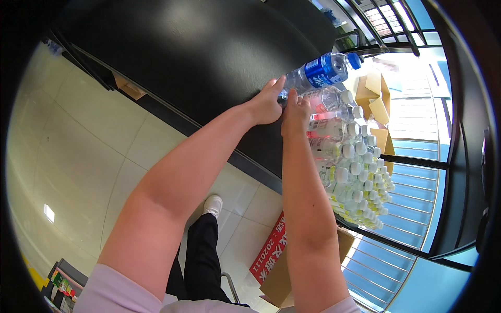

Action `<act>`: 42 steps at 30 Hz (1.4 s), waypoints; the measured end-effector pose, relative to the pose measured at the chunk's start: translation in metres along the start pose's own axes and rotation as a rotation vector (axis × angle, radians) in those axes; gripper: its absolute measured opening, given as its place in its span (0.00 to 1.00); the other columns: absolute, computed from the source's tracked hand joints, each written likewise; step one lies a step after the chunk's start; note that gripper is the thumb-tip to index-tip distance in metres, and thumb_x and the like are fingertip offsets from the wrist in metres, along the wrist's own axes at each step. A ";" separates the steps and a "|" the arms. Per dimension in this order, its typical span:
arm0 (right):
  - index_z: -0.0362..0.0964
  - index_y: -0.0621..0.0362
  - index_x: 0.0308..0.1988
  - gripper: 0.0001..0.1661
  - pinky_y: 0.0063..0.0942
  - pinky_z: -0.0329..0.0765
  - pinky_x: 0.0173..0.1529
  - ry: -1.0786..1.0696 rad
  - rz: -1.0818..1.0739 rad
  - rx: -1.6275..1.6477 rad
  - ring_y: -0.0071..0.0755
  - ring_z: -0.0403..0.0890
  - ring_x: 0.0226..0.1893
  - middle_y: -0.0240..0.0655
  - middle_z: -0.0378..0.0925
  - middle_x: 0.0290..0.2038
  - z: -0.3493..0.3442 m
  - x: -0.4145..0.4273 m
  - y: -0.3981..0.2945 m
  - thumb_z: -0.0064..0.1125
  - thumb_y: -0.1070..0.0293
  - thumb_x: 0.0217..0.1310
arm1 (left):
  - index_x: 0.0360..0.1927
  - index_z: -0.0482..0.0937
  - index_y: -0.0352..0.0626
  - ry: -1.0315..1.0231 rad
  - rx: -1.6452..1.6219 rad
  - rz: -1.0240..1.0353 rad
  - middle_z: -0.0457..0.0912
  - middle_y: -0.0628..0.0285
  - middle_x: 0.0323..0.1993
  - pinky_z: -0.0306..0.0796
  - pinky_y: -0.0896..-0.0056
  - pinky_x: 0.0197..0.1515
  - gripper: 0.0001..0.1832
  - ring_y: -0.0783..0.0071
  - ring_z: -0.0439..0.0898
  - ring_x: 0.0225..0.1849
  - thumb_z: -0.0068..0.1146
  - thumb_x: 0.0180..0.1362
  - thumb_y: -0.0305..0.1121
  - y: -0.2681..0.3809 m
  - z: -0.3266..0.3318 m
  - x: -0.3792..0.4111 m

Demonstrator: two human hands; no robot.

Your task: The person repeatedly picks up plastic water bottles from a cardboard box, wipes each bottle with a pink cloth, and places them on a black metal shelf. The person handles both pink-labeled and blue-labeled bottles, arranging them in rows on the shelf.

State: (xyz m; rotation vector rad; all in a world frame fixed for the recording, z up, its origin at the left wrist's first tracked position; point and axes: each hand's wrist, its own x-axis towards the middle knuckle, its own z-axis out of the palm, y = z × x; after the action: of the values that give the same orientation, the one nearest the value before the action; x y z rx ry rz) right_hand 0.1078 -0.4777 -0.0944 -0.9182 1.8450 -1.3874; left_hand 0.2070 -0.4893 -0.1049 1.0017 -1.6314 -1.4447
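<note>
A clear plastic bottle with a blue cap and blue label (321, 72) stands on the black tabletop (188, 51), near its window side. My left hand (268, 102) reaches to the lower part of this bottle, fingers at its base. My right hand (296, 113) is close beside it, fingertips near the same base; whether either hand grips the bottle is hard to tell. Just past my right hand stand white-capped bottles with pink labels (323, 129), packed together, followed by many white-capped bottles with yellow-green labels (352, 191).
Open cardboard boxes (372, 94) lie behind the bottles, by a window with metal bars (415, 187). Below the table are a red banner with writing (270, 250) and another cardboard box (278, 279) on the tiled floor. A metal rack (379, 23) stands at the upper right.
</note>
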 end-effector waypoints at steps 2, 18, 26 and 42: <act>0.63 0.65 0.32 0.13 0.25 0.65 0.30 0.032 0.030 -0.131 0.24 0.67 0.27 0.32 0.67 0.26 0.006 -0.023 -0.018 0.47 0.64 0.59 | 0.60 0.53 0.35 0.093 0.031 0.083 0.58 0.47 0.58 0.52 0.69 0.61 0.33 0.59 0.57 0.61 0.49 0.49 0.23 -0.009 -0.004 -0.011; 0.67 0.56 0.38 0.14 0.23 0.72 0.29 -0.261 0.798 0.433 0.24 0.74 0.29 0.32 0.73 0.32 -0.076 -0.295 0.026 0.42 0.59 0.61 | 0.46 0.67 0.38 -0.007 -0.361 -0.586 0.74 0.60 0.37 0.70 0.74 0.39 0.14 0.75 0.74 0.37 0.40 0.57 0.29 0.017 0.035 -0.289; 0.63 0.60 0.43 0.16 0.27 0.76 0.37 -0.261 0.951 0.468 0.32 0.77 0.32 0.39 0.73 0.36 -0.142 -0.373 -0.045 0.45 0.61 0.60 | 0.47 0.66 0.43 -0.380 -0.609 -0.955 0.74 0.62 0.35 0.65 0.78 0.27 0.24 0.77 0.71 0.28 0.37 0.41 0.22 0.115 0.030 -0.352; 0.66 0.60 0.39 0.13 0.25 0.75 0.35 -0.023 0.714 0.698 0.29 0.76 0.30 0.37 0.73 0.34 -0.290 -0.417 -0.062 0.46 0.63 0.59 | 0.42 0.67 0.41 -0.694 -0.407 -0.951 0.70 0.64 0.32 0.61 0.78 0.31 0.21 0.77 0.66 0.28 0.38 0.38 0.23 0.211 0.163 -0.366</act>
State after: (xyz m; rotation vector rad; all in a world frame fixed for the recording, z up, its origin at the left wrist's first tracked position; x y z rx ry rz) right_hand 0.1062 0.0081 0.0682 0.0833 1.2956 -1.3624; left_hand 0.2013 -0.0758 0.0793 1.1537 -1.1733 -2.8777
